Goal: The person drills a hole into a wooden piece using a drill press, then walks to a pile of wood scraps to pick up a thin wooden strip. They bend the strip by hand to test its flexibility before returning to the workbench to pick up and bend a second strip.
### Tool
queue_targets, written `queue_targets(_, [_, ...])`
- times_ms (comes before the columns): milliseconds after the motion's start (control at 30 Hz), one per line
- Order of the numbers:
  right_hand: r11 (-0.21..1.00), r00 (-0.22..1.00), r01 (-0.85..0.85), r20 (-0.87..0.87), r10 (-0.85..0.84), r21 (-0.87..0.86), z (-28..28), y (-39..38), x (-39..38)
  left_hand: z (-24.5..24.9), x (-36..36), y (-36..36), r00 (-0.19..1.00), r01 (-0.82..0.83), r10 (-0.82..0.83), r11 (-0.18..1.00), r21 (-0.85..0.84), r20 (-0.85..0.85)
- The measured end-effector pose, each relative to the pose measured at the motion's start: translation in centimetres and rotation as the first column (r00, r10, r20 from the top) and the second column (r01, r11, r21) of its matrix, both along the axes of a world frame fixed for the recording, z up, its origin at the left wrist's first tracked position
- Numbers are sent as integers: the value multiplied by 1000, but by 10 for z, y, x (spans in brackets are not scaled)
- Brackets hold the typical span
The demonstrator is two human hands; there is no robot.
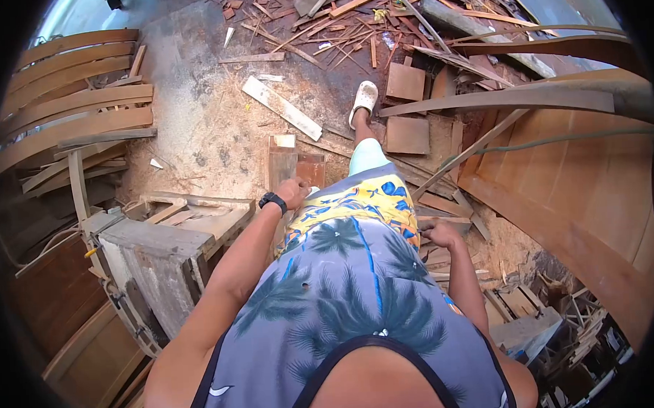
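My left hand (293, 193), with a dark watch (273, 200) on its wrist, rests against the side of a brown wooden block (282, 162) near my waist. Its fingers are curled, and whether they hold anything is hidden. Beside that block stands a redder wooden piece (311, 169). On the other side, my right hand (442, 233) hangs next to my patterned shorts (385, 196), its fingers bent and partly hidden. A small dark thing shows at its fingertips, too small to name.
A worn wooden bench (161, 248) stands at the left, below stacked curved boards (81, 94). A pale plank (282, 107) lies on the sawdust ahead. Scrap wood (348, 28) is heaped at the top. Large panels (567, 186) and long curved pieces (498, 101) reach in from the right.
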State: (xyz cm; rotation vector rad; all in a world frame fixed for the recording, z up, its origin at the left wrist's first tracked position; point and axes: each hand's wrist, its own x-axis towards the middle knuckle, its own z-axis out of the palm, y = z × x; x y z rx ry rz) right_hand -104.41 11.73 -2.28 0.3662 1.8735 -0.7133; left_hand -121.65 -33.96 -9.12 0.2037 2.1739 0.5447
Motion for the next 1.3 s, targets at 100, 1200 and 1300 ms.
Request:
queue_targets(100, [996, 980, 87, -182, -79, 33, -68, 37, -110, 9, -71, -2, 996, -61, 64, 998, -33, 70])
queue_targets(1200, [884, 888, 435, -243, -390, 172, -654, -101, -687, -159, -429, 45, 996, -16, 44, 946, -324, 80])
queue_targets(1300, [820, 884, 443, -326, -334, 363, -629, -111, -711, -158, -434, 42, 996, -5, 34, 948, -319, 85])
